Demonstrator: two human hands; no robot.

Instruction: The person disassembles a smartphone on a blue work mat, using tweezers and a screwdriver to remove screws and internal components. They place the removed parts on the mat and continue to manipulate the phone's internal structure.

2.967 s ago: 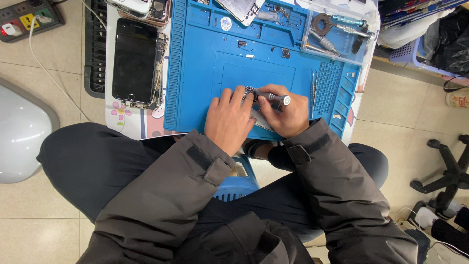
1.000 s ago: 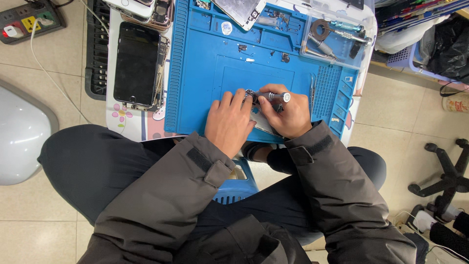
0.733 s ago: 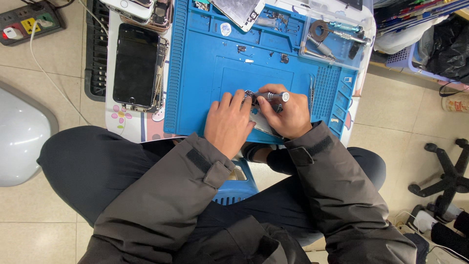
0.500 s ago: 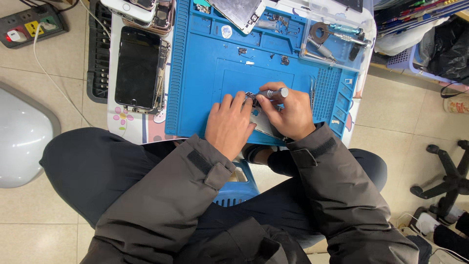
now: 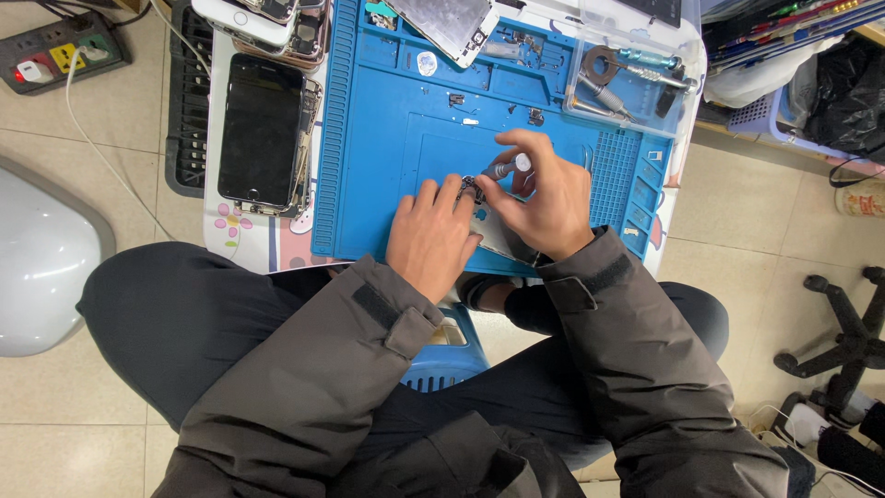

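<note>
1. Head view looks straight down on a blue repair mat [image 5: 387, 203] lying on a small worktop [image 5: 267, 249], with the person's knees below it.
2. Left hand [image 5: 431, 242] lies flat, fingers pressed onto a small metal-framed phone part [image 5: 498, 238] near the mat's front edge, pinning it down.
3. Right hand [image 5: 546, 198] is closed around a slim precision screwdriver [image 5: 505, 168], a fingertip on its cap; the tip meets the part beside the left fingertips.
4. 2 loose dark bits [image 5: 456, 99] and [image 5: 535, 115] lie on the mat well beyond the hands; whether they are screws is too small to tell.
5. A dark-screened phone [image 5: 261, 129] rests left of the mat, and a clear tray of tools [image 5: 627, 74] sits at the far right corner.
6. Risks, as a judgement: the driver tip could slip off and scratch the part or jab the left fingertips, since they sit so close. A freed screw could roll off the mat's near edge onto the lap or floor. The part overhangs toward the front edge, so lighter pressure from the left hand could let it shift.
</note>
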